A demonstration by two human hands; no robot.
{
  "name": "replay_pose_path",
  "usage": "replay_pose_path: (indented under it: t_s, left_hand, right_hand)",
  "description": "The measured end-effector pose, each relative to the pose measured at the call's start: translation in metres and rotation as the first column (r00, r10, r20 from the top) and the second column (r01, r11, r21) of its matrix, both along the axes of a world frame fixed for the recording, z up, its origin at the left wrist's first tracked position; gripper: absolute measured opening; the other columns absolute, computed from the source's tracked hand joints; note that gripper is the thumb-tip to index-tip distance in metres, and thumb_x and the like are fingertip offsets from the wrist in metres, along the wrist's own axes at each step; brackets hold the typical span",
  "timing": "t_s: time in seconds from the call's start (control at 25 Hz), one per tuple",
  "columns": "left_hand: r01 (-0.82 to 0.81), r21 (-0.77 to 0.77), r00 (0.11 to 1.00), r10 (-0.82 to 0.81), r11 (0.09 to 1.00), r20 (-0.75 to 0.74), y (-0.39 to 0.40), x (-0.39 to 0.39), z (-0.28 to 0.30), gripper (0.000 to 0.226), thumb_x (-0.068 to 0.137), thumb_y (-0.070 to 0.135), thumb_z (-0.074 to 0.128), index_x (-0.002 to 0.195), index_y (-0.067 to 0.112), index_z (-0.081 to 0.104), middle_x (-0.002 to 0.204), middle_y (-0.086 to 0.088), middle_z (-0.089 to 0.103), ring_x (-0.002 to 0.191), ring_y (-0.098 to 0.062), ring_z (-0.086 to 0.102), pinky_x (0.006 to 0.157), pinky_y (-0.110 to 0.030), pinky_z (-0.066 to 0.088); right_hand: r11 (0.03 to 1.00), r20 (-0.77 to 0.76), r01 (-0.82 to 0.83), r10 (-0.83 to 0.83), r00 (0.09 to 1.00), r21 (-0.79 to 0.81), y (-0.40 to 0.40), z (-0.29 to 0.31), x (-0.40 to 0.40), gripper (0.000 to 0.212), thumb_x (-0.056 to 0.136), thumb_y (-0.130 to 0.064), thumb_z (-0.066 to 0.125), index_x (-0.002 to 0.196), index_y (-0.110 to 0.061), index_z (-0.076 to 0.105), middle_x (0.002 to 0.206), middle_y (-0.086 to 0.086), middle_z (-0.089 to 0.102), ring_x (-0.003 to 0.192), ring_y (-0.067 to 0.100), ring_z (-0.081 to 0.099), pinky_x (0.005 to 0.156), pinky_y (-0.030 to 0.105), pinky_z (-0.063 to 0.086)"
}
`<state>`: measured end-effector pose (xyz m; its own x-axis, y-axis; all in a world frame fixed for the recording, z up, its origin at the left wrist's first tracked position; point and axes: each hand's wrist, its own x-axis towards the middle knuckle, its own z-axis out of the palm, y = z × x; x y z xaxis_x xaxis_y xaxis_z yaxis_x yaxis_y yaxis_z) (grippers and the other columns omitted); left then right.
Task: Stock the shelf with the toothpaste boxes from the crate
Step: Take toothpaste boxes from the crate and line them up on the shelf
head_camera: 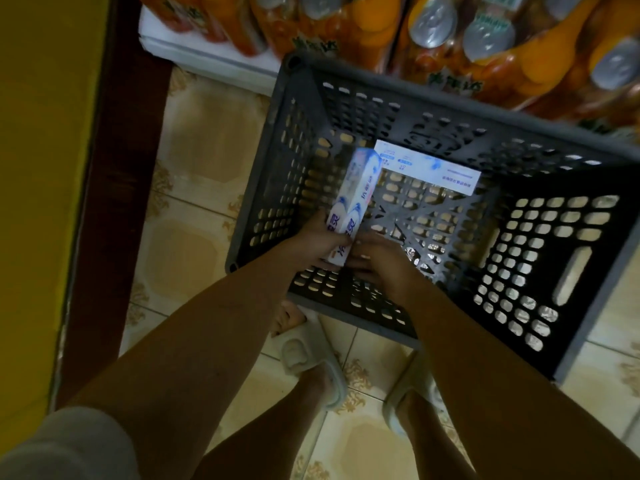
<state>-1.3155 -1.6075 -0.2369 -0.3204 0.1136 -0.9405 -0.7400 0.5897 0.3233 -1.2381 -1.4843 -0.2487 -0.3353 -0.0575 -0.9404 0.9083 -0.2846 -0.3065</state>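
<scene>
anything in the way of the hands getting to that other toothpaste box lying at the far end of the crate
Nothing visible. The flat toothpaste box lies against the crate's far wall, with bare crate floor between it and both hands. The left hand already grips a box; the right hand touches its near end.

Crate [433,98] sits on tiled floor [194,140], packs of drink bottles [485,46] just behind its far rim, cabinet side [114,168] to its left. Inside it, one toothpaste box [436,168] lies flat along the far wall; two more boxes [349,199] side by side at the left wall, tilted, near ends between left hand [318,244] and right hand [377,261]. Slippered feet [311,362] stand on the floor at the crate's near edge.
</scene>
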Motion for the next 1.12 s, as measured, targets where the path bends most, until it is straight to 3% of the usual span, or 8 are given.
replay_pose_path:
  t_s: [0.12, 0.24, 0.32, 0.44, 0.56, 0.68, 0.92, 1.12]
  left_hand:
    - [0.241, 0.01, 0.967, -0.239, 0.97, -0.088, -0.003, -0.008, 0.05, 0.06, 0.085, 0.007, 0.071, 0.132, 0.018, 0.037, 0.123, -0.003, 0.049, 0.105, -0.025, 0.054, 0.065, -0.044, 0.059]
    - [0.515, -0.042, 0.819, -0.505, 0.856, -0.272, -0.01, -0.017, 0.106, 0.054, 0.08, 0.014, 0.077, 0.118, 0.022, 0.039, 0.117, -0.001, 0.055, 0.099, -0.022, 0.061, 0.059, -0.038, 0.059]
    - [0.623, -0.155, 0.669, -0.625, 0.767, -0.403, -0.016, -0.019, 0.149, 0.052, 0.077, 0.016, 0.078, 0.113, 0.022, 0.041, 0.112, -0.003, 0.063, 0.093, -0.02, 0.063, 0.058, -0.029, 0.05]
    - [0.649, -0.292, 0.526, -0.692, 0.702, -0.494, -0.019, -0.016, 0.22, 0.052, 0.074, 0.019, 0.081, 0.108, 0.028, 0.043, 0.107, 0.003, 0.065, 0.088, -0.014, 0.064, 0.059, -0.028, 0.049]
    - [0.586, -0.184, 0.593, -0.572, 0.79, -0.567, -0.012, -0.006, 0.303, 0.057, 0.068, 0.029, 0.086, 0.108, 0.03, 0.044, 0.103, 0.01, 0.06, 0.087, -0.007, 0.063, 0.066, -0.034, 0.057]
    - [0.511, -0.015, 0.69, -0.42, 0.859, -0.59, 0.001, 0.001, 0.384, 0.07, 0.066, 0.031, 0.088, 0.12, 0.034, 0.044, 0.108, 0.015, 0.053, 0.095, -0.005, 0.061, 0.073, -0.026, 0.055]
    - [0.214, 0.288, 0.832, -0.02, 0.933, -0.554, 0.02, -0.016, 0.533, 0.065, 0.074, 0.018, 0.084, 0.13, 0.025, 0.051, 0.12, -0.003, 0.061, 0.109, -0.011, 0.063, 0.076, -0.019, 0.054]
    - [0.33, 0.37, 0.854, -0.108, 0.869, -0.508, 0.043, -0.045, 0.643, 0.071, 0.075, 0.022, 0.083, 0.138, 0.028, 0.049, 0.128, -0.004, 0.061, 0.111, -0.021, 0.066, 0.084, -0.036, 0.058]
  right_hand:
    - [0.985, -0.011, 0.169, -0.169, 0.985, -0.026, 0.014, 0.051, -0.003, 0.032, 0.099, -0.034, 0.052, 0.127, -0.02, 0.055, 0.113, 0.008, 0.07, 0.096, 0.022, 0.072, 0.087, 0.043, 0.056]
    - [0.935, -0.082, 0.354, -0.352, 0.933, 0.015, 0.039, 0.114, -0.008, 0.051, 0.097, -0.052, 0.05, 0.142, -0.034, 0.036, 0.116, 0.006, 0.065, 0.093, 0.028, 0.073, 0.078, 0.049, 0.059]
    - [0.937, -0.148, 0.344, -0.332, 0.932, 0.065, 0.061, 0.163, -0.014, 0.054, 0.094, -0.057, 0.05, 0.143, -0.042, 0.031, 0.116, 0.004, 0.064, 0.088, 0.028, 0.073, 0.074, 0.049, 0.06]
    - [0.983, -0.207, 0.167, -0.148, 0.967, 0.078, 0.089, 0.24, -0.022, 0.042, 0.095, -0.056, 0.05, 0.128, -0.031, 0.048, 0.113, 0.012, 0.068, 0.088, 0.029, 0.073, 0.069, 0.043, 0.058]
    - [0.991, -0.291, 0.122, -0.098, 0.952, 0.063, 0.106, 0.315, -0.02, 0.025, 0.095, -0.036, 0.061, 0.115, -0.02, 0.06, 0.114, 0.015, 0.066, 0.096, 0.031, 0.072, 0.078, 0.046, 0.06]
    - [0.981, -0.4, 0.163, -0.107, 0.91, 0.107, 0.125, 0.391, -0.015, 0.02, 0.097, -0.022, 0.06, 0.116, -0.018, 0.061, 0.11, 0.007, 0.064, 0.103, 0.024, 0.069, 0.078, 0.04, 0.06]
    - [0.961, -0.504, 0.248, -0.157, 0.849, 0.119, 0.178, 0.53, 0.012, 0.02, 0.097, -0.014, 0.058, 0.117, -0.016, 0.061, 0.113, 0.005, 0.062, 0.098, 0.02, 0.066, 0.062, 0.027, 0.057]
    - [0.954, -0.59, 0.257, -0.12, 0.798, 0.153, 0.212, 0.637, 0.019, 0.024, 0.098, -0.013, 0.056, 0.121, -0.013, 0.062, 0.116, 0.017, 0.06, 0.089, 0.03, 0.067, 0.054, 0.027, 0.056]
